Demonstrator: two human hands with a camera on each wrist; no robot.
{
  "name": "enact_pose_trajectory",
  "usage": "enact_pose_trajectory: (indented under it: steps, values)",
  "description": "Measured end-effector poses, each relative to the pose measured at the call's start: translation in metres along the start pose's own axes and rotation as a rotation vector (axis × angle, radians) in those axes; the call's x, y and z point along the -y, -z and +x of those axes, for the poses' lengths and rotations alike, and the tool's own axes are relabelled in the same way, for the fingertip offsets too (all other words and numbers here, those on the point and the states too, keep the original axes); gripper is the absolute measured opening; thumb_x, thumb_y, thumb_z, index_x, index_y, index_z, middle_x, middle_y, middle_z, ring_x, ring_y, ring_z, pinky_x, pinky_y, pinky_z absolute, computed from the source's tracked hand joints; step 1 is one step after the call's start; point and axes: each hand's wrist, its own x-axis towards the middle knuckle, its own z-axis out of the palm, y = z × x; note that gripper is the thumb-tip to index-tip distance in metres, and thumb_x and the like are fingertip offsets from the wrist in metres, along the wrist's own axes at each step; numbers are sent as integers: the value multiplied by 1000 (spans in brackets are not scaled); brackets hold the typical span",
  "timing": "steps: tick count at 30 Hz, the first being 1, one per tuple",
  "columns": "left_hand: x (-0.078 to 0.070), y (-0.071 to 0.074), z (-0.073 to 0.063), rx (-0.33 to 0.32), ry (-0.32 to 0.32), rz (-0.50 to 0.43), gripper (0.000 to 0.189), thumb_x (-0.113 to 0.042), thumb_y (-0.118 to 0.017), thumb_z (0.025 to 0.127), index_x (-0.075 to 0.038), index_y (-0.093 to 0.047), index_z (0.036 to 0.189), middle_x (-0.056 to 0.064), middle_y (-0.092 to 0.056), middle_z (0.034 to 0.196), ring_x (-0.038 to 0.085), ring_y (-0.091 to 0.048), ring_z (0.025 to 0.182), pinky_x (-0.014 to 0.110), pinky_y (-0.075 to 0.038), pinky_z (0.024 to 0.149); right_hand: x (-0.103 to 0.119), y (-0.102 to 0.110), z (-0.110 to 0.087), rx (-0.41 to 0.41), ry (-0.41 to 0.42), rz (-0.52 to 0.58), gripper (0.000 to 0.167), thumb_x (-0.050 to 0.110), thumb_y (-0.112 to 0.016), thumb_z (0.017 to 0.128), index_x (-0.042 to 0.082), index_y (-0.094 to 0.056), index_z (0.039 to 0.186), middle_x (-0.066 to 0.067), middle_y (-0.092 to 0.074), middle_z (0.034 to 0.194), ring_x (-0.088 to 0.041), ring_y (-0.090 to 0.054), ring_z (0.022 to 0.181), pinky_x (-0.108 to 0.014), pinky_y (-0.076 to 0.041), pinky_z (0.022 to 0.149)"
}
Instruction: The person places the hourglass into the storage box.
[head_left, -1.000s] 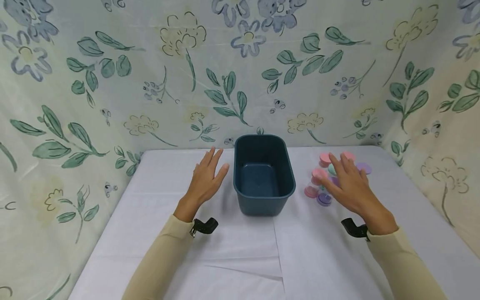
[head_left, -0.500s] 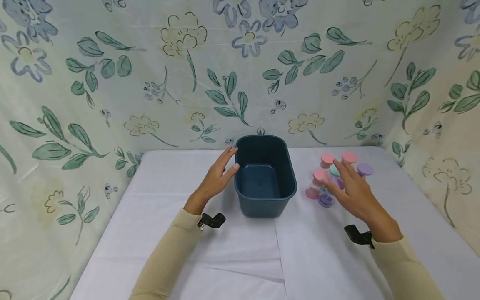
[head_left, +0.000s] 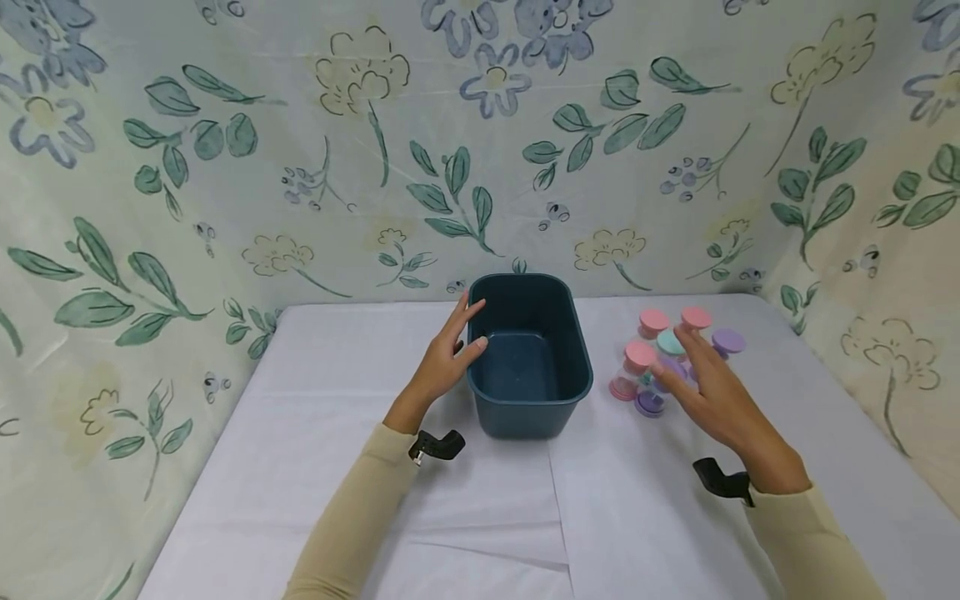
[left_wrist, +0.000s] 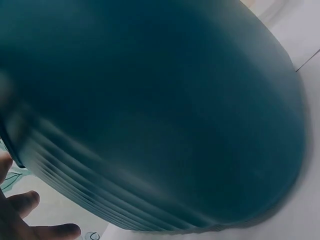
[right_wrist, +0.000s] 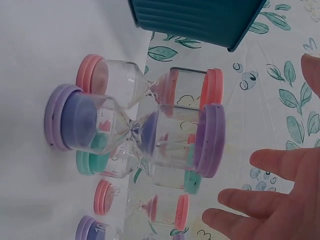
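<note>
A dark teal plastic bin (head_left: 525, 422) stands upright on the white-covered table, its inside bare. My left hand (head_left: 441, 362) is at the bin's left rim, thumb and fingertips reaching over the edge in the head view; whether they touch it I cannot tell. In the left wrist view the bin's wall (left_wrist: 165, 115) fills most of the picture, with spread fingers (left_wrist: 22, 202) at lower left. My right hand (head_left: 720, 404) hovers beside a cluster of sand timers, fingers extended, holding nothing. Nearest it is a purple sand timer (right_wrist: 212, 140); a teal one (right_wrist: 92, 155) stands behind.
Several sand timers stand close together right of the bin, including a pink-capped timer (head_left: 640, 357) and a purple-capped timer (head_left: 727, 341). A floral cloth (head_left: 360, 167) hangs behind and at both sides of the table (head_left: 337, 500).
My left hand has moved right, from beside the bin to its left rim. The right hand has shifted slightly right and nearer to me, showing more of the sand timers.
</note>
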Motion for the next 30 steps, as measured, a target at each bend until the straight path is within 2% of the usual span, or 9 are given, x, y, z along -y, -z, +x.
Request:
enact_pose_trajectory:
  steps: [6, 8, 12, 16, 21, 24, 27, 30]
  values:
    - [-6, 0, -3, 5, -35, -69, 54, -20, -49, 99, -10, -33, 150, 6, -2, 162, 28, -9, 147, 66, -28, 102, -1, -1, -1, 2, -44, 4, 84, 50, -54, 93, 13, -10, 156, -22, -11, 159, -51, -16, 139, -76, -25, 93]
    - [-4, -1, -3, 0, -47, -67, 53, -20, -49, 99, -9, -34, 149, 9, -3, 162, 27, -8, 147, 66, -29, 102, -2, -1, -2, -16, -50, 4, 85, 50, -56, 92, 12, -14, 155, -23, -15, 158, -52, -20, 138, -75, -27, 92]
    - [4, -5, -3, -20, -55, -42, 52, -27, -47, 100, -15, -36, 149, 5, -2, 163, 17, -6, 148, 62, -28, 106, -5, -1, -4, -65, -54, 27, 85, 48, -62, 89, 11, -21, 154, -26, -28, 152, -53, -33, 131, -70, -34, 92]
    - [7, -7, -2, -35, -55, -33, 50, -28, -45, 100, -17, -37, 148, 0, -1, 163, 12, -4, 147, 54, -20, 113, -9, -4, -5, -108, -62, 70, 82, 44, -67, 87, 9, -30, 151, -28, -40, 144, -50, -45, 123, -61, -42, 91]
    - [-11, -5, -6, -25, -55, -91, 48, -18, -43, 100, -5, -37, 146, 9, 0, 162, 22, -2, 148, 54, -14, 115, -16, -8, -8, -135, -88, 104, 75, 40, -68, 88, 6, -36, 147, -27, -47, 139, -49, -51, 119, -55, -45, 88]
    - [-17, -4, -7, -20, -48, -110, 49, -23, -42, 101, -2, -37, 144, 14, -1, 162, 26, -2, 148, 56, -14, 114, -20, -12, -10, -146, -111, 122, 73, 40, -67, 88, 7, -38, 146, -26, -49, 138, -48, -53, 117, -46, -48, 84]
    - [-6, -7, -6, -27, -54, -83, 50, -31, -41, 101, -7, -38, 145, 9, -1, 162, 21, -3, 148, 53, -15, 115, -22, -15, -10, -164, -129, 160, 70, 39, -69, 87, 7, -41, 144, -24, -51, 136, -45, -54, 118, -29, -51, 80]
    - [8, -11, -3, -37, -68, -62, 51, -36, -40, 101, -12, -38, 146, 3, -1, 163, 14, -3, 148, 51, -17, 115, -25, -18, -10, -177, -154, 199, 68, 40, -68, 87, 8, -44, 142, -20, -52, 135, -41, -54, 119, -15, -50, 77]
